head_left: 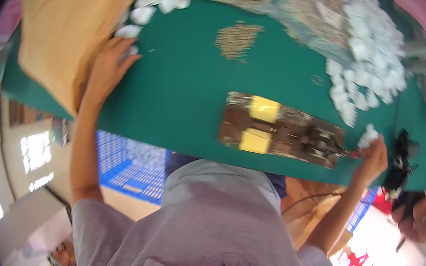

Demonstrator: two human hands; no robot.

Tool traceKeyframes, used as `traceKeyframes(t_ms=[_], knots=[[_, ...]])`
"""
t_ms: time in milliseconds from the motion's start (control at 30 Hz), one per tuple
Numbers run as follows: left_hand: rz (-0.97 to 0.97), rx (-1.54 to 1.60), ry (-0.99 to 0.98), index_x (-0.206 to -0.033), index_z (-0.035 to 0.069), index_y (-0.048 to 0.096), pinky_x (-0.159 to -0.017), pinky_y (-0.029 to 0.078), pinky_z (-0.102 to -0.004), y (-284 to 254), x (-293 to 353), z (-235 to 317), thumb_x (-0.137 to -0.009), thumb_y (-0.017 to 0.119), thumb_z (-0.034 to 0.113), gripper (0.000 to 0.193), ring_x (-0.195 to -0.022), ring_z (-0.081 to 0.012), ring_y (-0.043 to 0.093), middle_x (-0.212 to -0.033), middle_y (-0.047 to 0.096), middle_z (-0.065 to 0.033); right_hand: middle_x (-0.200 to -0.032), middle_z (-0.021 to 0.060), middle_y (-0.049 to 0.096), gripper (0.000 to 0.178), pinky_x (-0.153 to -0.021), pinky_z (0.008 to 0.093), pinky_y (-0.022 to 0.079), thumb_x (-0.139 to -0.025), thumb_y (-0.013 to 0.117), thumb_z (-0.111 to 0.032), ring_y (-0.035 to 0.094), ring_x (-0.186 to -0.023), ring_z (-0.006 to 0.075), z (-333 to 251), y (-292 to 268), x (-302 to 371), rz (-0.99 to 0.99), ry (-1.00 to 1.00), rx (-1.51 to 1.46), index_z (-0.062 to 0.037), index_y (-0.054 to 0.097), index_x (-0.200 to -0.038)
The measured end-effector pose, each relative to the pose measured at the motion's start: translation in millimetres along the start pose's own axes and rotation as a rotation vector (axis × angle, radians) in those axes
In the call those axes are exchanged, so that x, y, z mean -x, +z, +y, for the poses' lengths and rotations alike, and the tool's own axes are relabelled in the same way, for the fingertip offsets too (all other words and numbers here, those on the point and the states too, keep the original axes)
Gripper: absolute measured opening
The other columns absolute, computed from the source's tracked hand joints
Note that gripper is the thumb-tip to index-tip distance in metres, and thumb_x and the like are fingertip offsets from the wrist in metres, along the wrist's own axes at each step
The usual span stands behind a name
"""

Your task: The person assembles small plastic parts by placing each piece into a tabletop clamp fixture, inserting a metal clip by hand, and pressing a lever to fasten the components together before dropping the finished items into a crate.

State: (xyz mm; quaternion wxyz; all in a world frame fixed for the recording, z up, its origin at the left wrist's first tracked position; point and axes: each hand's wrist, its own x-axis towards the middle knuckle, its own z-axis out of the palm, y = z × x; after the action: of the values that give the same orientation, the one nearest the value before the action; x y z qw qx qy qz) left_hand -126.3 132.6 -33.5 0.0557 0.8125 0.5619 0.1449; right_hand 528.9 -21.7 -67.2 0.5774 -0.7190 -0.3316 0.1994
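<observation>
My left hand (109,68) rests beside the brown paper sack (60,19), thumb and fingers apart around a small white piece that it partly hides. More white toothed plastic pieces (143,15) lie along the sack's edge. On the right, my right hand (374,162) is closed, with a white toothed plastic piece (368,135) at its fingertips. Close by that hand is the red-tipped lever (350,154) of a toggle-clamp fixture; whether they touch I cannot tell. The fixture sits on a brown board (293,127) with two yellow pads (255,140).
A pile of small tan pins (237,39) lies mid-table on the green surface (181,85). Clear bags (316,17) of similar pieces and a heap of white pieces (371,52) stand behind. A black object (401,159) is at right; a blue crate (133,179) is below the table edge.
</observation>
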Motion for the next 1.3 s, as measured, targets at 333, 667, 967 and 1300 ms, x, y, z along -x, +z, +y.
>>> traceKeyframes(t_ms=[333,667,967,1300], knots=[[0.164,-0.292,0.046,-0.120,0.001,0.068,-0.092,0.055,-0.0460,12.6,6.0,-2.8,-0.097,0.066,0.004,0.024,-0.108,-0.0377,0.066,-0.118,0.070,-0.0165,-0.108,0.0065,0.073,0.027,-0.079,0.0361,0.055,-0.084,0.081,-0.008,0.068,-0.099,0.0276,-86.4,97.9,0.4,-0.436,-0.736,0.675,-0.0107,0.076,-0.111],[0.197,0.602,0.456,-0.108,0.005,0.079,-0.078,0.060,-0.0349,-24.7,19.9,217.2,-0.085,0.074,-0.004,0.025,-0.093,-0.0268,0.074,-0.103,0.077,-0.0109,-0.101,0.0114,0.074,0.014,-0.084,0.0359,0.057,-0.101,0.064,-0.004,0.073,-0.092,0.0228,-127.7,119.9,11.5,-0.787,-0.461,0.280,-0.0020,0.064,-0.114],[0.212,0.389,0.577,-0.102,0.015,0.080,-0.094,0.042,-0.0372,74.2,28.9,259.2,-0.073,0.079,0.012,0.029,-0.101,-0.0172,0.064,-0.097,0.075,0.0043,-0.093,0.0140,0.066,0.031,-0.076,0.0443,0.055,-0.084,0.071,0.003,0.066,-0.093,0.0355,-142.9,176.9,72.5,-1.153,-0.889,0.540,-0.0043,0.066,-0.114],[0.154,0.880,0.095,-0.102,0.019,0.084,-0.113,0.035,-0.0455,90.3,47.8,260.6,-0.083,0.084,0.013,0.020,-0.130,-0.0213,0.051,-0.119,0.073,0.0043,-0.097,0.0111,0.075,0.014,-0.072,0.0339,0.056,-0.089,0.075,-0.004,0.070,-0.082,0.0241,-139.6,168.4,63.5,-1.328,-0.409,0.204,-0.0023,0.078,-0.103]])
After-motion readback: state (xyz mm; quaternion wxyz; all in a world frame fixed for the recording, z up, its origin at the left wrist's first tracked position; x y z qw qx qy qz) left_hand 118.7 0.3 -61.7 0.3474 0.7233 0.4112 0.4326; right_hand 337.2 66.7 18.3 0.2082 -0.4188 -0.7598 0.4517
